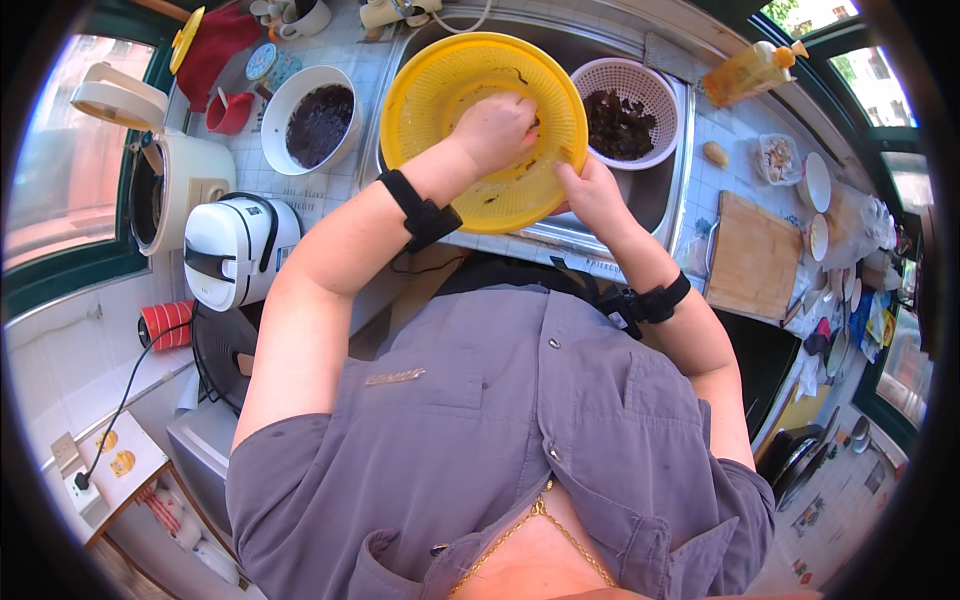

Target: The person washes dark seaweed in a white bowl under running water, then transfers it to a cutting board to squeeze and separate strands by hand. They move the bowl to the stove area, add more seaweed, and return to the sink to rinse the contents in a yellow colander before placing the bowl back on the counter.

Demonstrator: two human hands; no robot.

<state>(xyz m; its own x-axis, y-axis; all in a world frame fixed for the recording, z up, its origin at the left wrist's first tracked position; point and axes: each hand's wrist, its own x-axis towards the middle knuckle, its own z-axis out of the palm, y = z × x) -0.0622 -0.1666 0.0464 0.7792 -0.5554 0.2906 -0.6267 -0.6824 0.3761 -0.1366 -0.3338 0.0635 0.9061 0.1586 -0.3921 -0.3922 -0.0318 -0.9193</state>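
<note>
A yellow plastic colander (420, 90) is tilted over the front of the sink, with small dark scraps stuck to its inner wall. My left hand (495, 131) is inside it, fingers curled together, and a bit of dark scrap shows at the fingertips. At the near right, my right hand (592, 195) grips the colander's rim, thumb on the inside. Just beyond that hand, a white plastic colander (667, 97) in the sink holds dark, leafy-looking pieces (619, 124), possibly wood ear fungus. Left of the sink stands a white bowl (274, 124) with dark liquid or soaked pieces (321, 124) inside.
The steel sink (660, 199) lies under both colanders. To the left stand a white rice cooker (202, 161) with its lid up and a smaller white appliance (225, 247). On the right are a wooden cutting board (754, 255), an oil bottle (750, 73) and a plastic food box (778, 159).
</note>
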